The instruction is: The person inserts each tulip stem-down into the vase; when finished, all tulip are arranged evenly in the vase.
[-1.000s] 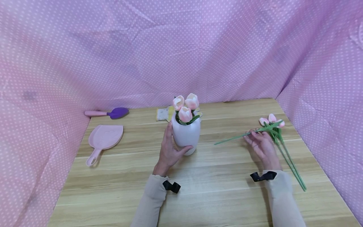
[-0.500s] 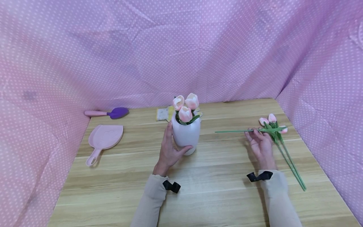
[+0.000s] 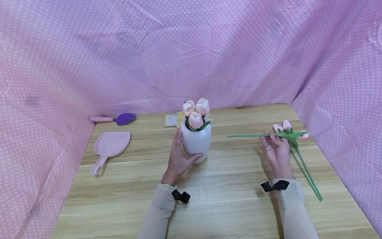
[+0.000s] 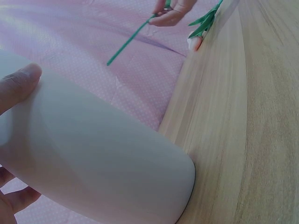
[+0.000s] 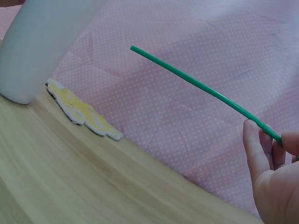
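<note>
A white vase (image 3: pixel 196 143) stands upright mid-table with three pink-white tulips (image 3: pixel 195 120) in its mouth. My left hand (image 3: pixel 179 159) grips its left side, thumb across the front; the left wrist view shows the thumb and fingertips round the vase wall (image 4: pixel 103 144). At the right, my right hand (image 3: pixel 277 152) pinches a single tulip by its green stem (image 5: pixel 201 86), raised above the table. The bare stem end points left toward the vase, and the bloom (image 3: pixel 304 134) points right. Two more tulips (image 3: pixel 307 177) lie on the table just beyond that hand, partly overlapped by the held one.
On the left lie a pink dustpan (image 3: pixel 111 144) and, behind it, a purple trowel (image 3: pixel 125 119) with a pink handle. A flat yellow-and-white piece (image 5: pixel 81 112) lies behind the vase. Pink dotted cloth (image 3: pixel 191 59) hangs along the back and both sides of the wooden table (image 3: pixel 223 205).
The tulip in my right hand has turned from slanting to nearly level, its stem end rising and its bloom shifting right and lower. My left hand and the vase have stayed put.
</note>
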